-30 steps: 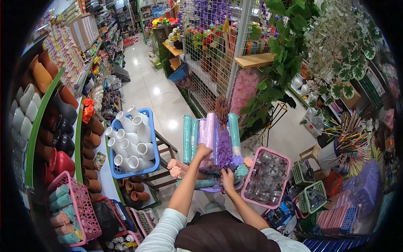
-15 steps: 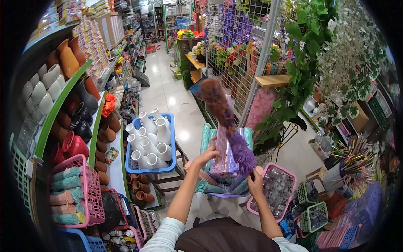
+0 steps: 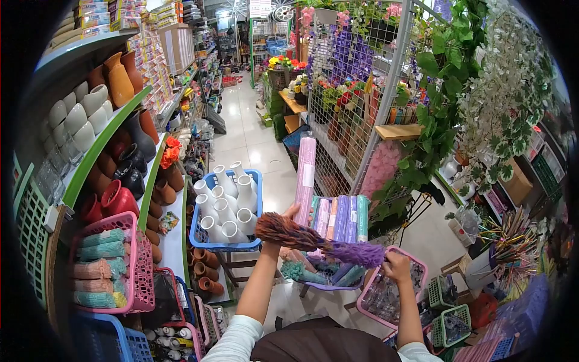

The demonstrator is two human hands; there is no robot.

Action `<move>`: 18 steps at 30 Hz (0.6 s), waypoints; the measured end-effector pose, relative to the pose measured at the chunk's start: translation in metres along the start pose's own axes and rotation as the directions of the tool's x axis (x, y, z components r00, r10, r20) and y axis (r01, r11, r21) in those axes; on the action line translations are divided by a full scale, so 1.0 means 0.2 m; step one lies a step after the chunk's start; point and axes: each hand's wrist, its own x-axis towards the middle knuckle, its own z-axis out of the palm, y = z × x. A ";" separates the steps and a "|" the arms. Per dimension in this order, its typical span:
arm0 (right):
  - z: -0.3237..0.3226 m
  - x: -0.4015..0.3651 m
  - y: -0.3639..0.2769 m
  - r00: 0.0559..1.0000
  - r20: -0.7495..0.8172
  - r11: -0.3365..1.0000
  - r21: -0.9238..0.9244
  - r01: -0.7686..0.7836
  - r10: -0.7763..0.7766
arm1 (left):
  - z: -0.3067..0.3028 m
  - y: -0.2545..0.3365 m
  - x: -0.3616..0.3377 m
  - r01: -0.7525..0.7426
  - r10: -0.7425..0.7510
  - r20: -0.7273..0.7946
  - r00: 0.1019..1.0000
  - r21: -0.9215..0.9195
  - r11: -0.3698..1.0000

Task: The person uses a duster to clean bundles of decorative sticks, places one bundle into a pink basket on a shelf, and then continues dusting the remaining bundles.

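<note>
My right hand (image 3: 395,266) is closed around the purple end of a fluffy brown-and-purple duster (image 3: 295,232), which lies almost level across the view. Its brown end passes in front of my left hand (image 3: 292,211), hiding most of the palm and fingers. A tall pink plastic-wrapped roll (image 3: 306,169) rises tilted from that left hand, which grips its lower part. Just right of it, a purple basket (image 3: 335,286) holds several wrapped rolls (image 3: 342,220) in purple, pink, orange and teal, with teal fluffy bundles (image 3: 294,271) at the front.
Left of the rolls, a blue basket (image 3: 226,246) of white vases stands on a stool. A pink basket (image 3: 362,301) of clear items sits at right. Shelves of pots (image 3: 120,199) line the left side; a wire grid (image 3: 350,108) with flowers stands ahead. A tiled aisle (image 3: 253,145) runs back.
The duster has swung from steeply upright to nearly level, its brown end moving left and down. The pink roll has shifted left and up out of the basket with my left hand.
</note>
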 end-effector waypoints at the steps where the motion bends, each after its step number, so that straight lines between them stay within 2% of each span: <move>1: 0.01 0.01 0.03 0.998 -0.061 0.999 -0.036 0.018 -0.020 | -0.01 -0.04 0.01 -0.240 0.288 0.034 0.957 0.651 0.720; 2: 0.02 0.03 0.06 0.993 -0.118 1.000 -0.015 -0.006 0.004 | -0.02 -0.08 0.01 -0.262 0.531 0.063 0.845 0.915 0.306; 4: 0.00 0.15 0.05 0.971 -0.230 0.998 0.034 -0.053 0.059 | 0.00 -0.06 0.04 0.023 0.389 -0.118 0.914 0.971 0.240; 5: 0.00 0.21 0.05 0.955 -0.268 0.992 0.033 -0.126 0.130 | 0.01 -0.06 0.04 0.067 0.249 -0.113 0.962 0.980 0.186; 6: 0.01 0.26 0.05 0.931 -0.306 0.979 0.035 -0.199 0.200 | 0.07 -0.18 0.04 -0.016 0.327 -0.016 0.945 0.995 0.095; 7: 0.01 0.29 0.05 0.900 -0.343 0.962 0.039 -0.271 0.268 | 0.06 -0.17 0.05 -0.007 0.301 -0.009 0.953 0.998 0.054; 8: -0.01 0.30 0.04 0.907 -0.330 0.965 0.055 -0.258 0.261 | 0.05 -0.16 0.06 -0.002 0.276 -0.002 0.961 1.000 0.013; 10: -0.05 0.31 0.01 0.921 -0.306 0.971 0.086 -0.224 0.240 | 0.08 -0.17 0.04 -0.066 0.321 0.044 0.946 0.996 0.059; 11: -0.07 0.30 0.00 0.950 -0.274 0.988 0.008 -0.153 0.149 | 0.09 -0.18 0.02 -0.101 0.345 0.067 0.936 0.992 0.080; 14: 0.01 0.19 0.08 0.994 -0.057 0.995 -0.036 0.089 -0.091 | 0.13 -0.11 -0.05 -0.116 0.299 0.151 0.942 0.984 -0.133; 15: 0.05 0.16 0.08 0.993 -0.049 0.994 -0.018 0.105 -0.106 | 0.14 -0.08 -0.08 -0.122 0.280 0.176 0.944 0.972 -0.202; 16: 0.06 0.17 0.08 0.994 -0.060 0.995 -0.024 0.094 -0.096 | 0.13 -0.05 -0.12 -0.087 0.329 0.209 0.921 0.933 -0.350; 17: 0.06 0.17 0.09 0.994 -0.070 0.996 -0.028 0.082 -0.084 | 0.10 -0.02 -0.14 0.040 0.341 0.326 0.882 0.668 -0.743; 18: 0.06 0.18 0.09 0.994 -0.080 0.997 -0.033 0.068 -0.071 | 0.10 -0.03 -0.12 0.002 0.312 0.406 0.859 0.606 -0.795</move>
